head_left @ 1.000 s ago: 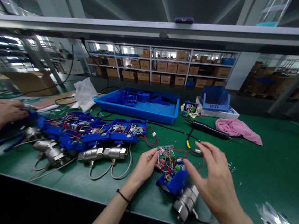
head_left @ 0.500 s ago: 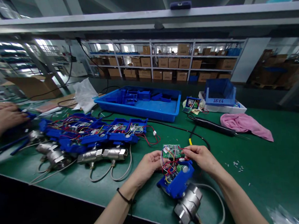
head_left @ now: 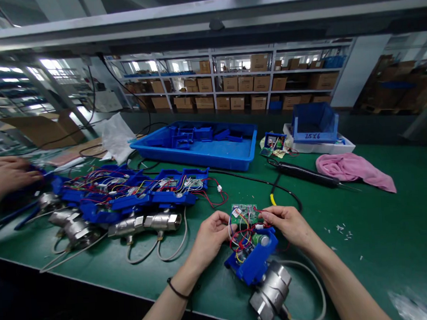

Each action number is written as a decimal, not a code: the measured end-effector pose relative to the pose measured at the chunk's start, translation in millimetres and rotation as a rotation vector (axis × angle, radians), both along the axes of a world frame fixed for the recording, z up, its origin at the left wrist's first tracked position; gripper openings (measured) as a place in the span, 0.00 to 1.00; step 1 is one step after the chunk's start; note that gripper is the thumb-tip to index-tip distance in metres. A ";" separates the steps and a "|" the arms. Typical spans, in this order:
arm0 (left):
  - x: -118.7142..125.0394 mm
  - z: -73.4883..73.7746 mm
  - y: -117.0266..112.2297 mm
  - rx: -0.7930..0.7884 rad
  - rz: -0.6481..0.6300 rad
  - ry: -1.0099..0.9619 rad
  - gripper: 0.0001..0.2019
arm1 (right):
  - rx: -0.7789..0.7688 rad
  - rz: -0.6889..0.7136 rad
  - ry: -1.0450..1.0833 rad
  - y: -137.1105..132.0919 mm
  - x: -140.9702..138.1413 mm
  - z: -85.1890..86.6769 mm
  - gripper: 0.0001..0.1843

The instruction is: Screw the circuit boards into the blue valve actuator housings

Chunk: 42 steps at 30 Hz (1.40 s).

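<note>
A green circuit board (head_left: 248, 214) is held up between my hands, above an open blue housing (head_left: 256, 264). My left hand (head_left: 211, 237) is closed, pinching the board's left edge beside the wires. At the right edge, my right hand (head_left: 289, 227) is closed with thumb and finger on the board, close to a red wire. Coloured wires (head_left: 244, 235) run from the board down into the housing, where a round green-and-silver part (head_left: 264, 240) sits. The housing is joined to a metal valve body (head_left: 271, 291) with a grey cable (head_left: 321, 288) looping right.
Several similar blue housings (head_left: 132, 198) with metal valves stand to the left. Another person's hands (head_left: 8, 177) work at the far left. Behind are a blue tray (head_left: 195, 158), a soldering iron (head_left: 304, 176), a pink cloth (head_left: 355, 168) and a blue bin (head_left: 314, 125). White scraps (head_left: 342, 231) lie right.
The camera view has shifted slightly. My hands keep hold of the circuit board, which is tipped a little more toward me; the other things stay put.
</note>
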State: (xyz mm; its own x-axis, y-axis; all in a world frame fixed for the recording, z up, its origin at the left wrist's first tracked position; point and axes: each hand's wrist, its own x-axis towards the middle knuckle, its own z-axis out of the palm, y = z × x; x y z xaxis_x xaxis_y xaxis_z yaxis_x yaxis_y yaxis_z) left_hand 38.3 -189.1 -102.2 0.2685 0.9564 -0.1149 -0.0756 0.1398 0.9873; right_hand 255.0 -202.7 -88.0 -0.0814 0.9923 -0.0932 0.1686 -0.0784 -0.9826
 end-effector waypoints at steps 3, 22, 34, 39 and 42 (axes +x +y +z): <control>-0.8 -2.0 0.8 0.003 -0.033 -0.006 0.18 | -0.003 -0.004 0.001 -0.6 -0.3 0.8 0.19; -5.9 16.7 5.6 -0.083 -0.031 -0.013 0.22 | 0.192 0.022 -0.083 -6.1 -3.0 4.1 0.18; -3.4 44.9 4.8 -0.321 -0.165 0.268 0.27 | 0.374 0.047 -0.191 -14.2 -6.0 12.8 0.13; -0.6 40.1 -4.4 -0.248 -0.052 0.077 0.18 | 0.309 0.062 -0.208 -15.0 -2.9 14.8 0.12; 3.4 39.3 -11.2 -0.077 0.005 -0.005 0.22 | 0.259 0.100 -0.221 -14.9 0.1 18.8 0.12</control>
State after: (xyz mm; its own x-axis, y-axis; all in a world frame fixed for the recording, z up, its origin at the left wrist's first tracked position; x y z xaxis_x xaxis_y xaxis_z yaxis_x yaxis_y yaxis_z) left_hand 41.6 -200.3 -62.8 0.2643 0.9461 -0.1870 -0.0819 0.2152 0.9731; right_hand 255.1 -217.6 -69.2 -0.1854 0.9735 0.1341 0.3737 0.1961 -0.9066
